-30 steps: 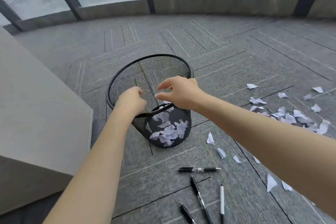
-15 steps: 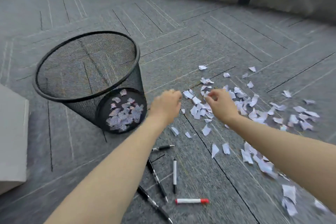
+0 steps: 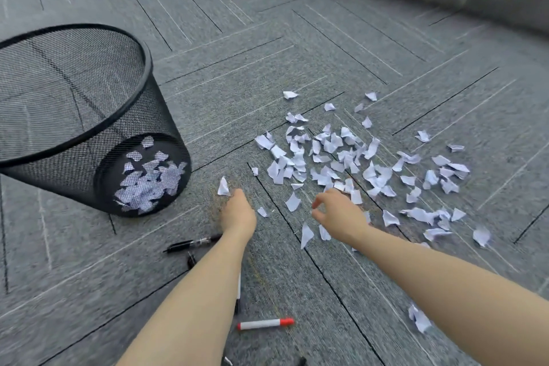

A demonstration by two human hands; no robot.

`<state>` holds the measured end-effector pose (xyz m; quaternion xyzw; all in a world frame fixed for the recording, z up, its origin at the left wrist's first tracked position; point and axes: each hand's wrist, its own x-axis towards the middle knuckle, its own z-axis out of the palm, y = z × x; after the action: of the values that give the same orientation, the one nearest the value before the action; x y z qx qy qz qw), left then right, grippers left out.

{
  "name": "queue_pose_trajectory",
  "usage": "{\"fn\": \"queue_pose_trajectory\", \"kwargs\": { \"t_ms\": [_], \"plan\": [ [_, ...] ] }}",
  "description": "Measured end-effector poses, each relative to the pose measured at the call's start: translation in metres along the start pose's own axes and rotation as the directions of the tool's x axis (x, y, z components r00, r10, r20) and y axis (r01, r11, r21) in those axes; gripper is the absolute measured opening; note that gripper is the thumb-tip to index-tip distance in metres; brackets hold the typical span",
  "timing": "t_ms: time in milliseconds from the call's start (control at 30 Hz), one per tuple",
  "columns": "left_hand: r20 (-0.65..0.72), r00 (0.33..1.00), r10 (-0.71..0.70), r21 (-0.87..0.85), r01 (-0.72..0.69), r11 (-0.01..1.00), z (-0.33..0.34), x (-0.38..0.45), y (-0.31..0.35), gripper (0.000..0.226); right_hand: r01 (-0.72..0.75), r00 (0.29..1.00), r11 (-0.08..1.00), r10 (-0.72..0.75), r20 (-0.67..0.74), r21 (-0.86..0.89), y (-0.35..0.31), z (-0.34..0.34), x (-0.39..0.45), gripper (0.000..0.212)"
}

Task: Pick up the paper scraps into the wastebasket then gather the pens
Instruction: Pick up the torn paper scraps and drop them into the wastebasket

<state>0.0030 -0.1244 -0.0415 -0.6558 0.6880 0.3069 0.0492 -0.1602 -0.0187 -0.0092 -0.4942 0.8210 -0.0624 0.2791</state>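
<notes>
Scrap pickup underway; paper scraps [image 3: 341, 157] spread at 1 o'clock, wastebasket [image 3: 98, 116] at 9; left hand [image 3: 237, 214] curled — contents can't tell; right hand [image 3: 338, 217] open, empty; next — pinch nearest scraps.

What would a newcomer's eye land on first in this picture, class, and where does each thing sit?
First, the wide scatter of white paper scraps across the grey carpet at centre right. Next, the black mesh wastebasket at the left, with scraps already showing through its base. Then the two bare arms reaching in from below, the left hand and right hand low at the near edge of the scatter, with a red-capped pen lying between the arms.
</notes>
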Motion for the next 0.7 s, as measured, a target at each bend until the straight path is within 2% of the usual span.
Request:
{"fn": "queue_pose_trajectory", "kwargs": {
  "t_ms": [100,267,367,433,533,700],
  "plan": [
    [0.029,0.997,0.065,0.016,-0.065,0.998,-0.002,0.003,-0.002,0.012,0.024,1.000,0.999,-0.024,-0.003,0.042,-0.014,0.005,0.009,0.024],
    [-0.046,0.995,0.092,-0.039,-0.094,0.995,-0.001,-0.006,-0.013,0.008,0.049,0.998,0.996,-0.047,-0.030,0.075,-0.023,0.019,0.024,0.029],
    [-0.052,0.998,0.020,-0.067,-0.023,0.997,0.000,-0.012,-0.019,0.007,0.058,0.998,0.997,-0.056,-0.040,0.044,-0.021,0.024,0.032,0.035],
    [-0.026,0.999,-0.034,-0.023,0.033,0.999,0.000,-0.013,-0.022,0.010,0.059,0.997,0.998,-0.059,-0.041,0.002,-0.017,0.022,0.036,0.039],
    [0.014,0.999,-0.038,0.002,0.038,0.999,0.000,-0.014,-0.024,0.010,0.077,0.996,0.995,-0.079,-0.032,-0.061,-0.008,0.019,0.042,0.043],
    [0.074,0.997,0.038,-0.154,-0.026,0.988,-0.004,-0.015,-0.015,0.009,0.122,0.993,0.986,-0.122,-0.002,0.118,-0.002,0.026,0.048,0.042]
  ]
}}
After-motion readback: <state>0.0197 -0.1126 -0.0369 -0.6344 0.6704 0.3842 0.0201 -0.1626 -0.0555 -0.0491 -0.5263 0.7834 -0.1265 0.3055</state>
